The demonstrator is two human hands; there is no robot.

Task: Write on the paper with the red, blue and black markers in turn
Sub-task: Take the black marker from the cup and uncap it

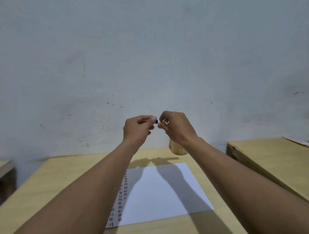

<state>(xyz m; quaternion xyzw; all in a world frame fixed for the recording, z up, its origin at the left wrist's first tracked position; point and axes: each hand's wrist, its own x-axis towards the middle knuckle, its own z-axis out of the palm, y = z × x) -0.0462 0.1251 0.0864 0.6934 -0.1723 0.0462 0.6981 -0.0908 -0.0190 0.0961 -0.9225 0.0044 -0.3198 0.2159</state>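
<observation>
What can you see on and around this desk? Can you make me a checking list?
Surface: wooden desk, tidy.
Job's things: paper lying flat, dark marks down its left edge; marker held up above the desk.
Clutter: a wooden cup behind the paper.
Hands: left hand and right hand both pinch the marker; capped or not, cannot tell.
Cables: nothing seen.
Surroundings: scuffed wall; another desk on the right.

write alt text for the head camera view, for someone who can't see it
Two bare hands, left hand and right hand, meet in the air above a wooden table, holding a marker with a dark end between them. Below lies a white paper with short dark marks in columns along its left edge; a wooden cup stands behind it.
</observation>
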